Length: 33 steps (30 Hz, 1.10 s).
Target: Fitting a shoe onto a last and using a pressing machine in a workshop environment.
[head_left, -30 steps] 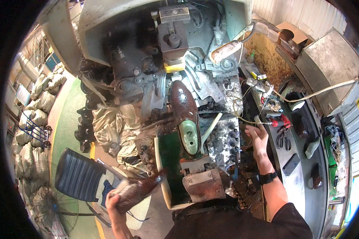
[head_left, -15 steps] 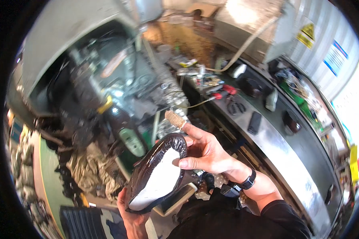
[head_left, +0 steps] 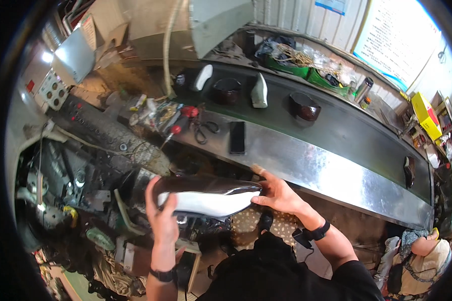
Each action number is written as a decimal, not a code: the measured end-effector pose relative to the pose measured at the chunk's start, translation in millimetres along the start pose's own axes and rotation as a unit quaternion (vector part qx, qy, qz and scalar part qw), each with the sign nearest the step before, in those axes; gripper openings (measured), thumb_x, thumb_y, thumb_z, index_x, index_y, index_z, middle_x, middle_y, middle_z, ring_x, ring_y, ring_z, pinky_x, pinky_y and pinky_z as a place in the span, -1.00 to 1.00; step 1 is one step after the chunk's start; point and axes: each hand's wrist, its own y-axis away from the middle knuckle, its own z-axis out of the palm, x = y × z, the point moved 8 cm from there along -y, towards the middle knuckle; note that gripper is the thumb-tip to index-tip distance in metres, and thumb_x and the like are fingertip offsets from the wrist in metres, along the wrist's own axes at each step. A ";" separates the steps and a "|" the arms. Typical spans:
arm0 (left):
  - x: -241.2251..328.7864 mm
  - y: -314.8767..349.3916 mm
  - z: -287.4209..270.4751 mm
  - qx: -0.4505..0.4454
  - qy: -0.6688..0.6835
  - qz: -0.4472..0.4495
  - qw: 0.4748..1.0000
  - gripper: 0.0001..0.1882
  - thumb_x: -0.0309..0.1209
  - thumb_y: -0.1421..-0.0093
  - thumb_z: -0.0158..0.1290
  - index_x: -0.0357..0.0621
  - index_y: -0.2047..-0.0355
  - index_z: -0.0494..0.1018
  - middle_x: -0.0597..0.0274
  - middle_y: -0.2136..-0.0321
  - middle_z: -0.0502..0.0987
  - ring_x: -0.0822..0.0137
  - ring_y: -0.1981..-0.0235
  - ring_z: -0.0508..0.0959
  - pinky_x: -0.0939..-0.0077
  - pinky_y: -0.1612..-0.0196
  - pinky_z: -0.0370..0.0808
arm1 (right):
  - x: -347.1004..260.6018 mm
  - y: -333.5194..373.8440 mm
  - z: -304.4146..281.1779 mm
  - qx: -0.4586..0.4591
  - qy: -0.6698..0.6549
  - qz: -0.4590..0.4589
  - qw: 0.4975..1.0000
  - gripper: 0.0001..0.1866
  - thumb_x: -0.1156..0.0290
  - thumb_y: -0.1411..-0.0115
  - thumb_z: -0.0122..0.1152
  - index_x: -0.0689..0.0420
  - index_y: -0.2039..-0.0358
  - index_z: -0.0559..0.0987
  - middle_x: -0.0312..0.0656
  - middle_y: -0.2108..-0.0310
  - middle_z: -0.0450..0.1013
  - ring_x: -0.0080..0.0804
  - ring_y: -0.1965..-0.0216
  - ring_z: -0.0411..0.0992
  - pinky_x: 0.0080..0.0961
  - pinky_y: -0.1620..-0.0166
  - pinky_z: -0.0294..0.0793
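Between both hands I hold a glossy dark-brown shoe upper (head_left: 201,184) lengthwise, its white sole side (head_left: 211,201) turned toward me. My left hand (head_left: 163,215) grips its left end, fingers on the dark leather and the thumb on the white face. At the other end, my right hand (head_left: 278,195) pinches the shoe upper with thumb and fingers; a tan wrap covers one fingertip. Past the hands, a black phone (head_left: 237,137) and black-handled scissors (head_left: 206,131) lie on a steel ledge.
A dark green conveyor belt (head_left: 346,145) behind the steel ledge (head_left: 306,163) carries dark shoe uppers (head_left: 305,106) and pale foot-shaped pieces (head_left: 259,91). Machinery (head_left: 80,175) stands close on my left. At the lower right another person (head_left: 422,261) is partly visible.
My view has swung right toward the conveyor. The shoe upper has turned from slanting upright to nearly level, and my right hand now grips its right end.
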 end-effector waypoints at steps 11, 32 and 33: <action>-127.2 5.1 291.3 -0.401 -0.210 0.175 0.874 -0.07 -0.59 0.15 0.44 -0.32 -0.28 0.29 -0.15 -0.25 0.39 0.07 -0.24 0.45 0.25 -0.24 0.43 | 32.2 54.1 -131.6 0.285 0.198 -0.140 0.927 0.04 0.79 0.10 0.31 0.25 -0.43 0.09 0.13 -0.30 0.28 0.07 -0.27 0.33 -0.30 -0.25 0.39; -122.7 -31.4 328.4 -0.495 -0.185 0.298 0.795 -0.23 -0.61 0.25 0.24 -0.45 -0.11 0.46 -0.26 -0.07 0.52 -0.11 -0.05 0.60 0.24 -0.09 0.58 | 7.1 13.6 -187.2 0.283 -0.124 -0.120 0.943 -0.09 0.24 -0.23 0.24 0.30 -0.45 0.01 0.08 -0.20 0.40 -0.21 -0.42 0.08 -0.23 -0.43 -0.02; -122.2 -28.5 331.3 -0.515 -0.179 0.298 0.783 -0.23 -0.60 0.25 0.23 -0.44 -0.12 0.46 -0.26 -0.07 0.52 -0.12 -0.05 0.60 0.23 -0.08 0.58 | 22.8 6.9 -185.6 0.308 -0.174 -0.052 0.934 -0.21 0.17 -0.32 0.15 0.32 -0.40 0.12 0.10 -0.06 0.48 -0.26 -0.19 0.31 -0.32 -0.27 0.22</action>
